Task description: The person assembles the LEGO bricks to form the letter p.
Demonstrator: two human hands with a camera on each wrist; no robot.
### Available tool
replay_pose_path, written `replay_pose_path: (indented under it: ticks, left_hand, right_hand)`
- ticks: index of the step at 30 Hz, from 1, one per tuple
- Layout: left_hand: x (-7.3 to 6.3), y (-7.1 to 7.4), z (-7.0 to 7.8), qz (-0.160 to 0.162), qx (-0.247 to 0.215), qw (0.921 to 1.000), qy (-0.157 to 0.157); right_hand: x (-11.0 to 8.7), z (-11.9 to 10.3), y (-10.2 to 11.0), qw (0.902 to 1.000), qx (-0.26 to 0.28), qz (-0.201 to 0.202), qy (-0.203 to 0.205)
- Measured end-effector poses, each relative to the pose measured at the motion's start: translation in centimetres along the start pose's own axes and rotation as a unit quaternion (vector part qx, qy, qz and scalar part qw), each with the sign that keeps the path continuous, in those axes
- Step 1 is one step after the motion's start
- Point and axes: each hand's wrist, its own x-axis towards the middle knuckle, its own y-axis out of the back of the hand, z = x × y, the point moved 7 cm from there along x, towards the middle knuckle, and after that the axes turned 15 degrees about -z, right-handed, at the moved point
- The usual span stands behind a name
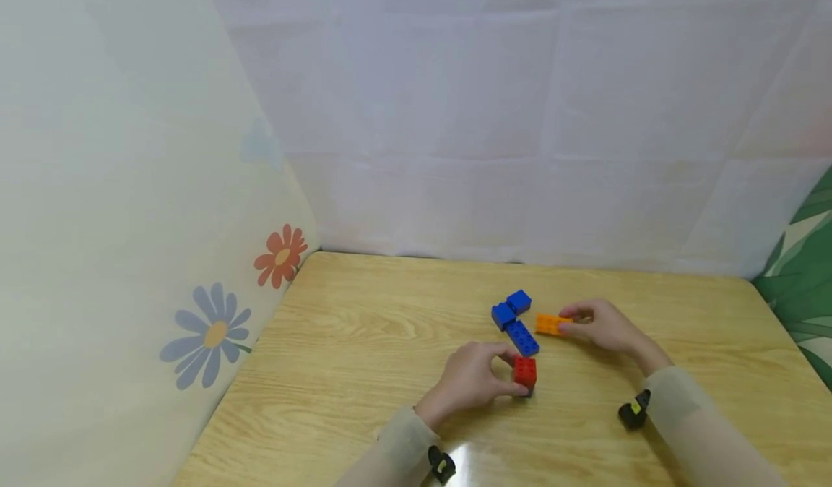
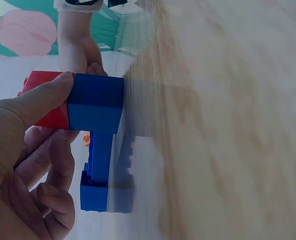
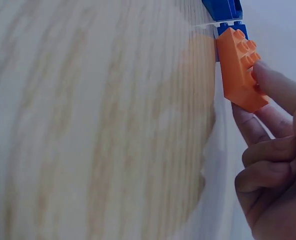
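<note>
My left hand (image 1: 469,376) holds a red brick (image 1: 525,368) between thumb and fingers, near the front of the group. In the left wrist view that red brick (image 2: 55,116) is joined to a blue brick (image 2: 96,102), which is on the table side. The right hand (image 1: 606,324) pinches an orange brick (image 1: 549,324) by its right end; its studs face up in the head view. Just left of the orange brick lie a long studded blue brick (image 1: 523,338) and two smaller blue blocks (image 1: 503,316) (image 1: 519,301), in a bent row.
The wooden table (image 1: 364,313) carries the bricks. A pale cloth (image 1: 429,126) hangs behind its far edge, and a panel with printed flowers (image 1: 214,334) stands along the left. Green leaf print (image 1: 806,277) borders the right. Both wrists wear black straps.
</note>
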Motion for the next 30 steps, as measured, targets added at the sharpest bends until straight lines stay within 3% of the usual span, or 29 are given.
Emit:
replay_pose_path:
  ticks: [17,30]
  left_hand:
    - [-0.13,-0.19,-0.03,0.006,-0.004,1.0000,0.001]
    - [-0.13,-0.09,-0.03,0.006,-0.002,1.0000,0.000]
  right_hand:
    - [-0.04,0.13,-0.11,0.9998,-0.001,0.006,-0.018]
    - [-0.25,-0.35,-0.20,0.9996,-0.012,0.024,-0.005]
